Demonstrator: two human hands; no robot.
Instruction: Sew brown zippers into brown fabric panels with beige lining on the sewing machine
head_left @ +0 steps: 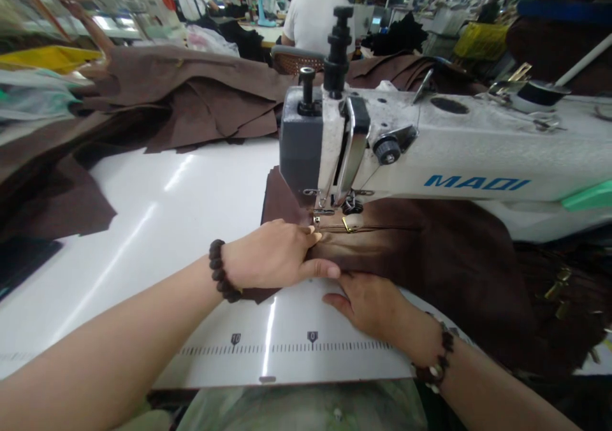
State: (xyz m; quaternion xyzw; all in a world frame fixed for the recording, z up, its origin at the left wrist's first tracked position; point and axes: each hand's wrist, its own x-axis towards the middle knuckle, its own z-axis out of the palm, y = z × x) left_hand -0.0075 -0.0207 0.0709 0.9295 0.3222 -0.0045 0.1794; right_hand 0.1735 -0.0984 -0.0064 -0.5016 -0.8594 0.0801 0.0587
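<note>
Dark brown fabric (459, 259) lies under the head of a white sewing machine (406, 157), with a seam line running to the right of the needle area. My left hand (275, 252) presses on the fabric just left of and in front of the presser foot (317, 219), fingertips close to it and thumb stretched to the right. My right hand (377, 306) rests at the fabric's front edge, its fingers on the cloth and its thumb apart from them over the table. The two hands nearly touch. A small gold-coloured metal guide (347, 226) sits right of the foot.
The white table (201, 246) has a ruler scale (287, 349) along its front edge. More brown fabric (205, 99) is heaped along the back and left. Dark pieces with metal clasps (558, 284) lie at right. A person in white (318, 16) sits beyond the machine.
</note>
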